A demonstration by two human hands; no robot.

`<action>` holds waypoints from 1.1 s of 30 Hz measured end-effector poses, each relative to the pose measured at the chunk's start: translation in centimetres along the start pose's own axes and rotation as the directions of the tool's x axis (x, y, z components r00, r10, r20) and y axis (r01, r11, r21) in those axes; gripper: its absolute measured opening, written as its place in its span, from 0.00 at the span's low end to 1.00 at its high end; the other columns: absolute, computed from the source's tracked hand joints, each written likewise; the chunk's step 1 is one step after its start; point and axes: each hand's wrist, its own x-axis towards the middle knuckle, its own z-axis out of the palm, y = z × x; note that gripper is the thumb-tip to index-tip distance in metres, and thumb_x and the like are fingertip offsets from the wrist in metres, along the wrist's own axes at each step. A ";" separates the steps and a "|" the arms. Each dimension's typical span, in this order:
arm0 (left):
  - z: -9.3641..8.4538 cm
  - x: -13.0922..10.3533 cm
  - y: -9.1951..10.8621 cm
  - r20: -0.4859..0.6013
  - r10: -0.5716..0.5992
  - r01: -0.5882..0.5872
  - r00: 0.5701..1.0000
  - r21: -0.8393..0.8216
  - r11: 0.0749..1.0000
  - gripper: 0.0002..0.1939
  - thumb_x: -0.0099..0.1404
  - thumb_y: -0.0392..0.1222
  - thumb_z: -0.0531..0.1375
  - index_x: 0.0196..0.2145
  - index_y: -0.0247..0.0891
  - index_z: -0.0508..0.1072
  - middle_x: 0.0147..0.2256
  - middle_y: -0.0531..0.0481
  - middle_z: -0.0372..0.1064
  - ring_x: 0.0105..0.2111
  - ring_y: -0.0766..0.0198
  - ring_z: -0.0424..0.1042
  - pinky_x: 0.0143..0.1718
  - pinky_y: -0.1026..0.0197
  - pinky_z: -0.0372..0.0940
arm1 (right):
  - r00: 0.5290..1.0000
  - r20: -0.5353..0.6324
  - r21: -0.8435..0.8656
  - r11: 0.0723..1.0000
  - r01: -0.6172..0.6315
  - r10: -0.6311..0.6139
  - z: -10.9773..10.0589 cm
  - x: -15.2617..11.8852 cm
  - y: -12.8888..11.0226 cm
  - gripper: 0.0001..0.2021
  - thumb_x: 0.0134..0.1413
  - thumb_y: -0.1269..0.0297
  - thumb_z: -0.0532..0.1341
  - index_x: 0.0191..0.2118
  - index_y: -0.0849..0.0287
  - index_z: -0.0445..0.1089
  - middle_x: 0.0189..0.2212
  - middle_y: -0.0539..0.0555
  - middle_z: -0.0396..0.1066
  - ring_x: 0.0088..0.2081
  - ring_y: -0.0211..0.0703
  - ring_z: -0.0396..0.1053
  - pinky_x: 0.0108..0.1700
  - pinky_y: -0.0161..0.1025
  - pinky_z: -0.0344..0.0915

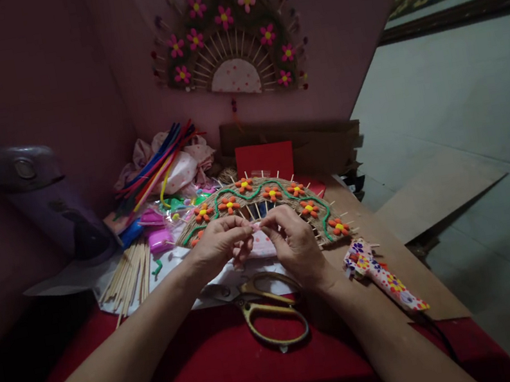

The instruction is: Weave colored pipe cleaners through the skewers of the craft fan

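My left hand (227,241) and my right hand (292,240) meet fingertip to fingertip, both closed in a pinch. Something small and pinkish shows between them, too little to name. Just behind and below them lies a half-round twine-wrapped fan (255,191) with orange clay flowers, a wavy green strip and sticks poking out. Its dotted cloth centre (263,245) is partly hidden by my hands. Gold-handled scissors (277,324) rest under my wrists, with their blades toward the left.
To the right, a flower-patterned glue gun (387,276) lies on cardboard (429,298). Wooden sticks (127,274), pink clay packs (160,239), coloured pipe cleaners (158,168) and a purple bottle (54,205) stand or lie left. A similar decorated fan (226,33) hangs on the wall.
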 end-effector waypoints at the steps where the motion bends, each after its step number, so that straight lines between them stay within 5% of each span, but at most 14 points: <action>1: 0.0 0.0 0.0 -0.009 0.007 -0.007 1.000 0.030 1.000 0.11 0.54 0.43 0.62 0.25 0.34 0.65 0.16 0.57 0.63 0.12 0.73 0.59 0.10 0.71 0.52 | 1.000 0.002 -0.016 1.000 0.017 -0.017 0.0 0.0 0.0 0.06 0.58 0.70 0.52 0.32 0.57 0.64 0.32 0.53 0.63 0.36 0.41 0.63 0.38 0.37 0.61; 8: 0.7 -0.2 -0.4 -0.048 0.039 -0.025 0.998 0.267 0.963 0.14 0.53 0.47 0.63 0.27 0.34 0.65 0.14 0.57 0.62 0.12 0.72 0.60 0.10 0.71 0.54 | 0.993 0.073 -0.055 0.993 0.100 -0.096 1.0 -0.6 0.5 0.07 0.54 0.75 0.51 0.31 0.58 0.62 0.31 0.54 0.63 0.35 0.43 0.63 0.37 0.38 0.60; 13: 1.4 -0.2 -0.9 -0.105 0.155 -0.128 0.982 0.228 0.965 0.13 0.55 0.47 0.62 0.28 0.33 0.66 0.19 0.54 0.66 0.13 0.71 0.63 0.12 0.68 0.58 | 0.992 -0.049 0.115 0.987 -0.112 0.118 1.5 -0.8 0.4 0.05 0.56 0.71 0.52 0.32 0.58 0.63 0.28 0.52 0.65 0.32 0.40 0.64 0.34 0.36 0.61; 18: 1.8 -0.2 -1.1 -0.227 0.167 -0.158 0.960 0.054 0.986 0.12 0.55 0.44 0.62 0.30 0.31 0.68 0.21 0.52 0.67 0.16 0.69 0.65 0.14 0.67 0.60 | 0.966 -0.047 0.306 0.925 -0.227 0.253 2.0 -0.9 -0.1 0.05 0.58 0.65 0.54 0.33 0.58 0.64 0.26 0.50 0.67 0.28 0.38 0.66 0.33 0.36 0.63; 30: 1.7 -0.3 -0.7 -0.223 0.169 -0.128 0.960 0.185 0.974 0.11 0.54 0.43 0.63 0.26 0.31 0.68 0.17 0.55 0.64 0.13 0.71 0.61 0.13 0.68 0.56 | 0.986 -0.134 0.152 0.985 -0.079 0.100 1.0 -0.6 -0.2 0.03 0.55 0.67 0.57 0.31 0.58 0.66 0.29 0.52 0.66 0.32 0.39 0.65 0.35 0.36 0.62; 33: 1.6 -0.3 -0.5 -0.200 0.130 -0.091 0.971 0.191 0.977 0.10 0.53 0.42 0.63 0.24 0.31 0.68 0.17 0.55 0.64 0.12 0.73 0.60 0.14 0.69 0.54 | 0.992 -0.076 0.176 0.981 -0.088 0.103 0.3 -0.3 0.1 0.03 0.55 0.67 0.57 0.32 0.58 0.65 0.29 0.51 0.66 0.32 0.39 0.65 0.35 0.36 0.63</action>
